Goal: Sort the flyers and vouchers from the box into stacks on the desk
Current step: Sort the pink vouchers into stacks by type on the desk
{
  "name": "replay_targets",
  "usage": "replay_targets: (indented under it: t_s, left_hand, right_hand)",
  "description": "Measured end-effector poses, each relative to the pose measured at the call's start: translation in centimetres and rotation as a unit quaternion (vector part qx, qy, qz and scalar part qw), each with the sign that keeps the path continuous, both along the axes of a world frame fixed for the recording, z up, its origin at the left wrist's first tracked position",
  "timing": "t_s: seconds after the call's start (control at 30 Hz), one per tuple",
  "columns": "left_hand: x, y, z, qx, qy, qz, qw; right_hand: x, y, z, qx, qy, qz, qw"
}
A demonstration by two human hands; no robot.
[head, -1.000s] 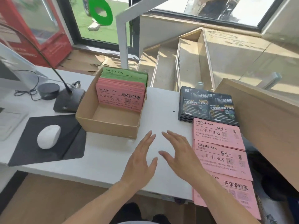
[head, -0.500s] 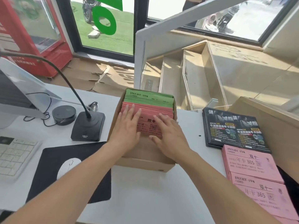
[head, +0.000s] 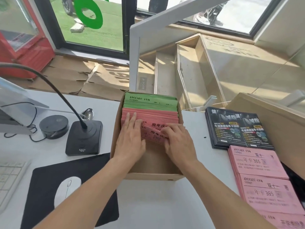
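Observation:
A cardboard box (head: 153,176) stands on the white desk (head: 148,204). It holds upright pink vouchers (head: 155,119) with green vouchers (head: 148,102) behind them. My left hand (head: 130,136) lies flat on the front of the pink vouchers. My right hand (head: 179,141) has its fingers curled on the front pink voucher, which tips forward off the pack. On the desk to the right lie a stack of black flyers (head: 237,128) and two pink voucher stacks (head: 257,164), (head: 270,197), with a third at the frame's bottom edge.
A desk microphone (head: 84,138) with a gooseneck, a round black puck (head: 53,126), a white mouse (head: 67,192) on a black mat, and a keyboard (head: 9,177) sit on the left. A brown cardboard carton (head: 272,123) stands at the right behind the stacks.
Both hands went from hovering over the desk into the box onto the pink vouchers. The right hand now tips the front pink voucher forward. The view has moved closer to the box.

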State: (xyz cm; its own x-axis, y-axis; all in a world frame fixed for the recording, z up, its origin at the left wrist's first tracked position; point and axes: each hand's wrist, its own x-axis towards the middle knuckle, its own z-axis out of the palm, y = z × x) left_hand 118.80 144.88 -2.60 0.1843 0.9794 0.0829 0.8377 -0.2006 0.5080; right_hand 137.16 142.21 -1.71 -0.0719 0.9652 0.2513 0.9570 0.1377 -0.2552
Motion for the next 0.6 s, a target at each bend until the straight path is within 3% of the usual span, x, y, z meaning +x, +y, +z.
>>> replay_targets:
  t_s: [0.2,0.3,0.43,0.6]
  left_hand:
    - [-0.1,0.1,-0.3,0.015,-0.028,-0.002,0.999]
    - [-0.2,0.1,0.0,0.044,-0.03,0.022,0.998]
    - [-0.4,0.0,1.0,0.137,0.049,0.039,0.989]
    - [-1.0,-1.5,3.2,0.232,-0.058,0.019,0.971]
  right_hand:
    - [-0.4,-0.4,1.0,-0.094,-0.093,0.01,0.991]
    - [-0.2,-0.5,0.8,-0.064,0.007,-0.012,0.998]
    - [0.0,-1.1,1.3,0.04,0.127,-0.031,0.991]
    - [0.8,-3.0,3.3,0.115,0.148,-0.037,0.982]
